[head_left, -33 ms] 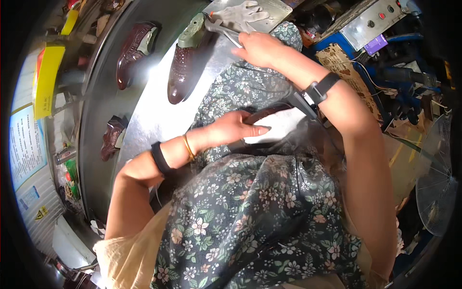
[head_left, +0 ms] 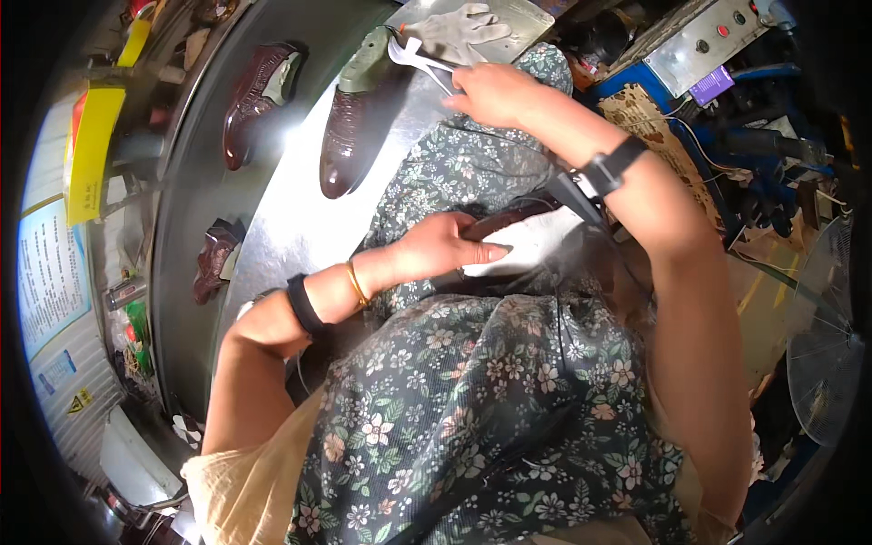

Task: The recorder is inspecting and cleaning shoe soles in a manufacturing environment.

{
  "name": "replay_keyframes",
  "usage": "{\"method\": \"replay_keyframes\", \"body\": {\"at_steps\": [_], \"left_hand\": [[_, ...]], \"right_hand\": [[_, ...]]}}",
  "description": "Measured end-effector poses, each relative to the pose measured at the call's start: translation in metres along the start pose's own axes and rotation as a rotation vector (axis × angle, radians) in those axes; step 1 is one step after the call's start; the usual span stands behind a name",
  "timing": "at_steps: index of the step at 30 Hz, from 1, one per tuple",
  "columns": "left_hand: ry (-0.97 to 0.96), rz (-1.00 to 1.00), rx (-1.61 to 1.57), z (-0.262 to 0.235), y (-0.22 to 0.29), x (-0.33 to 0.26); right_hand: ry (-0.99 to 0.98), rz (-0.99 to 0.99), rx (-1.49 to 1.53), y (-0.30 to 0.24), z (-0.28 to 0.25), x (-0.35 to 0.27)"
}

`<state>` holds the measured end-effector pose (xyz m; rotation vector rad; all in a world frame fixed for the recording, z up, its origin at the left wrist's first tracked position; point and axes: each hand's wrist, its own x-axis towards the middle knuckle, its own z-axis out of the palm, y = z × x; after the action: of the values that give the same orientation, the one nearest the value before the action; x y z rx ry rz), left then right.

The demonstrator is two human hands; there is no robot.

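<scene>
From the left hand (head_left: pixel 445 245), the white-faced dark shoe piece (head_left: pixel 531 243) lies at 3 o'clock, above the floral apron (head_left: pixel 454 391); that hand grips its near end, thumb over the white face. The right hand (head_left: pixel 495 95) is closed around metal pincers (head_left: pixel 422 60), whose head points to 10 o'clock, near the grey-green last (head_left: pixel 368 62) in a brown shoe (head_left: pixel 341 145). Whether pincers and last touch, I cannot tell. That shoe is at 9 o'clock from the right hand, toe toward 6, on a shiny metal surface (head_left: pixel 282 213). A pale glove (head_left: pixel 463 34) lies at 11 o'clock from the same hand.

Around the view's centre, a dark trough (head_left: pixel 186 173) runs past 10 o'clock, holding more brown shoes (head_left: pixel 252 113). A yellow card (head_left: pixel 95 154) hangs near 10, a control box (head_left: pixel 708 45) sits toward 2, and a wire-guarded fan (head_left: pixel 825 350) stands just past 3.
</scene>
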<state>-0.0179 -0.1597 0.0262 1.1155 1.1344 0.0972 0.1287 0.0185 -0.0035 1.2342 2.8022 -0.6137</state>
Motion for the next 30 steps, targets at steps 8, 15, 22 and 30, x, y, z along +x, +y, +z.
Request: {"method": "replay_keyframes", "body": {"at_steps": [8,15,22,30], "left_hand": [[0.157,0.507,0.332,-0.04,0.032,-0.039],[0.824,0.837,0.811,-0.115,0.061,0.001],[1.045,0.279,0.575,-0.15,0.006,0.033],[0.921,0.201,-0.023,-0.204,-0.019,0.024]], "right_hand": [[-0.356,0.753,1.673,0.062,-0.062,-0.148],[0.313,0.339,2.02,0.02,-0.05,-0.19],[0.932,0.342,1.691,0.132,-0.058,-0.036],[0.591,0.331,0.414,0.146,-0.024,0.111]]}}
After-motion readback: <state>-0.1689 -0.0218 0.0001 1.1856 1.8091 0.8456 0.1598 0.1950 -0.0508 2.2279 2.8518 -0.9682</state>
